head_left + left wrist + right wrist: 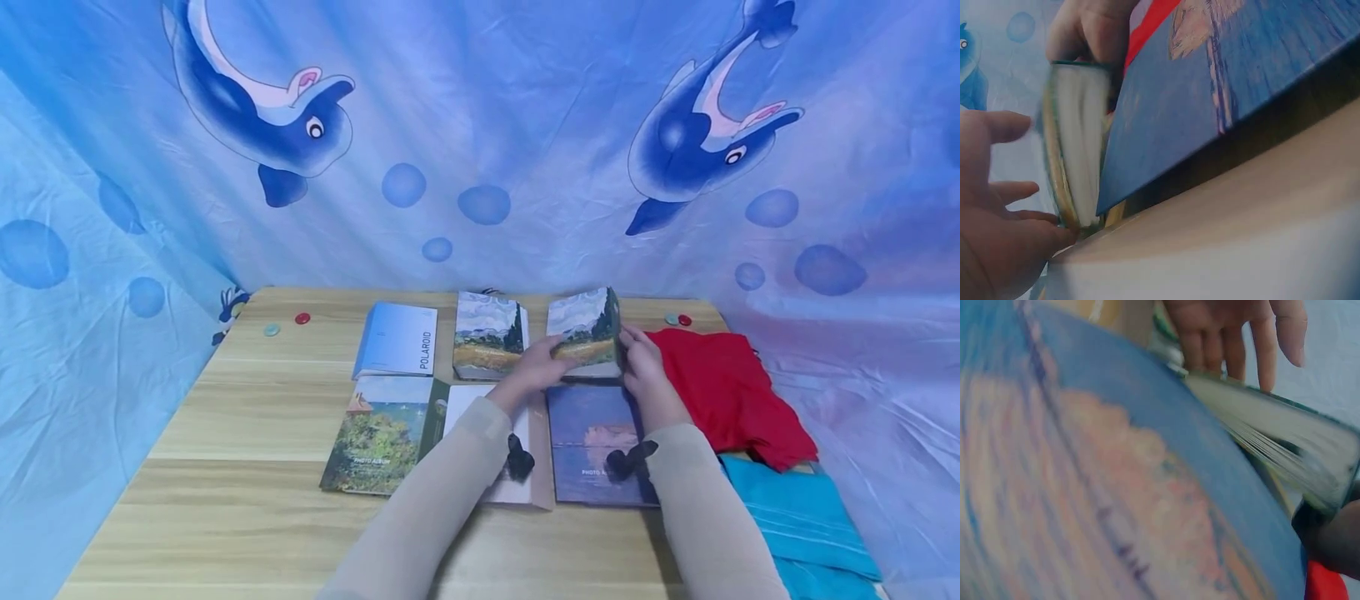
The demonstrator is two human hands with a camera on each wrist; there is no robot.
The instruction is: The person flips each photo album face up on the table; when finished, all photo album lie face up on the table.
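A photo album with a painted landscape cover (587, 329) is at the back right, slightly tilted. My right hand (643, 360) grips it by its right side; the right wrist view shows part of that hand (1341, 544) at the album's corner. My left hand (534, 367) is at its lower left, fingers spread and fairly straight. In the left wrist view the left hand's (1004, 212) lowest finger touches the album's bottom edge (1079, 144), its page block facing the camera. A matching landscape album (487, 333) stands just left. Below lies a purple-blue photo album (592, 433).
A blue Polaroid album (397, 337) lies at the back left, a garden-cover album (386, 433) before it. An opened white-paged cover (517, 492) lies partly under the left forearm. Red cloth (720, 392) and teal cloth (802, 517) lie right. Small red (302, 318) and green discs (272, 330) sit far back.
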